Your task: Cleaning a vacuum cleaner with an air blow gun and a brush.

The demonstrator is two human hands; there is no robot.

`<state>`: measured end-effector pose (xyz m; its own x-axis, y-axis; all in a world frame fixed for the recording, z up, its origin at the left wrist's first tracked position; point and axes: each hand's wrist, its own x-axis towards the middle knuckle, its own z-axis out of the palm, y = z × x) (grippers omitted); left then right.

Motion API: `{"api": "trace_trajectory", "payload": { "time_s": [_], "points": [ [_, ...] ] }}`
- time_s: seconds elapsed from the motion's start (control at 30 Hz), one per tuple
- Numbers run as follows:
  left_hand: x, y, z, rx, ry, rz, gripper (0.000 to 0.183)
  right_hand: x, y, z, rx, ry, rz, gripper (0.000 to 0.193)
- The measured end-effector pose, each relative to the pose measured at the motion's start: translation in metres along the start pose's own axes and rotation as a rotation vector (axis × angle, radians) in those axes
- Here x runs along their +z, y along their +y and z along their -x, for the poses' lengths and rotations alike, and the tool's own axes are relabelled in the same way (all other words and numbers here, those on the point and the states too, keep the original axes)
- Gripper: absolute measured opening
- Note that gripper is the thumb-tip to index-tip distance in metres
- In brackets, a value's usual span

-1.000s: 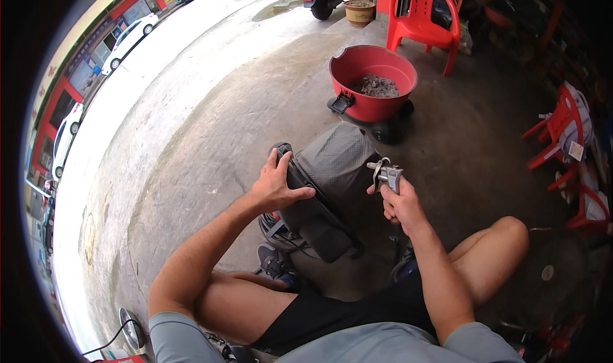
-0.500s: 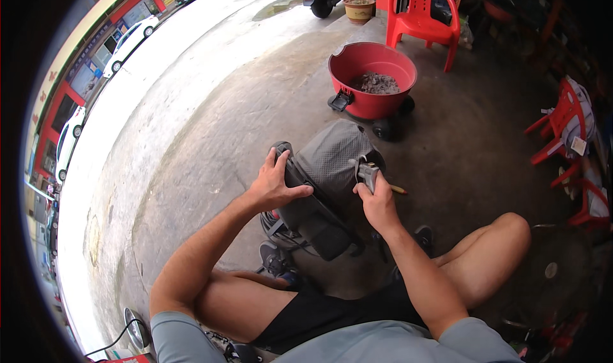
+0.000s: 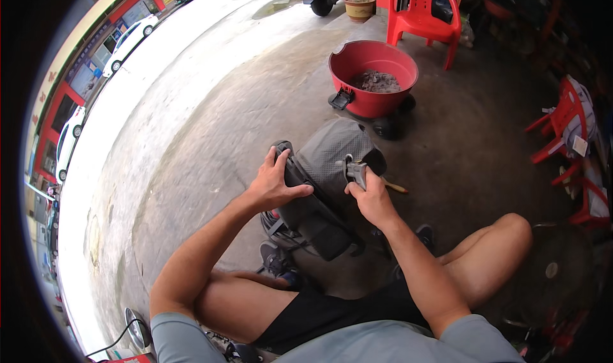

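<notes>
Nearest, the person sits low w/ bare knees spread, black shorts, grey shirt, both forearms coming up from the lower edge. Between the knees a grey backpack (image 3: 322,184) stands on the concrete floor (image 3: 211,127), roughly mid-floor, tilted back toward the person, dark back panel facing them.

Left hand (image 3: 276,185) lies on the pack's left upper edge, fingers curled over the rim, thumb across the dark panel: a grip on the bag itself. Right hand (image 3: 370,200) is at the pack's right side, fingers closed round a small grey metal piece (image 3: 357,171), prob. a buckle or clip at the strap end; can't tell exactly what it is. A thin wooden stick (image 3: 394,186) lies on the floor just beside that hand, to the right.

Past the bag, a red tub (image 3: 373,75) on dark wheels holds greyish bits. Further back a red plastic chair (image 3: 421,18), w/ a clay-coloured pot (image 3: 359,5) left of it. More red chairs (image 3: 568,120) stacked at the right edge. Far left, white cars (image 3: 131,37) on the street.
</notes>
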<state>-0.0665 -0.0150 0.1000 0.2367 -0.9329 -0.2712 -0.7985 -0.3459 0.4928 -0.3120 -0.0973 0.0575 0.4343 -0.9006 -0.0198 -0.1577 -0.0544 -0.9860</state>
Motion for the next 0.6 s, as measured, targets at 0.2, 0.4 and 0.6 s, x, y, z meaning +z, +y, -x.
{"api": "trace_trajectory", "payload": {
  "time_s": [0.2, 0.4, 0.6],
  "points": [
    [-0.001, -0.009, 0.005, -0.011, -0.005, 0.017, 0.122, -0.012, -0.024, 0.013, 0.119, -0.463, -0.120, 0.026],
    [-0.007, -0.007, 0.005, -0.030, -0.037, 0.045, 0.124, -0.042, 0.008, 0.014, 0.148, -0.016, -0.109, 0.022],
    [-0.005, -0.001, 0.000, -0.009, -0.046, 0.033, 0.123, -0.038, 0.021, 0.007, 0.061, 0.137, -0.137, 0.021]
  ]
}}
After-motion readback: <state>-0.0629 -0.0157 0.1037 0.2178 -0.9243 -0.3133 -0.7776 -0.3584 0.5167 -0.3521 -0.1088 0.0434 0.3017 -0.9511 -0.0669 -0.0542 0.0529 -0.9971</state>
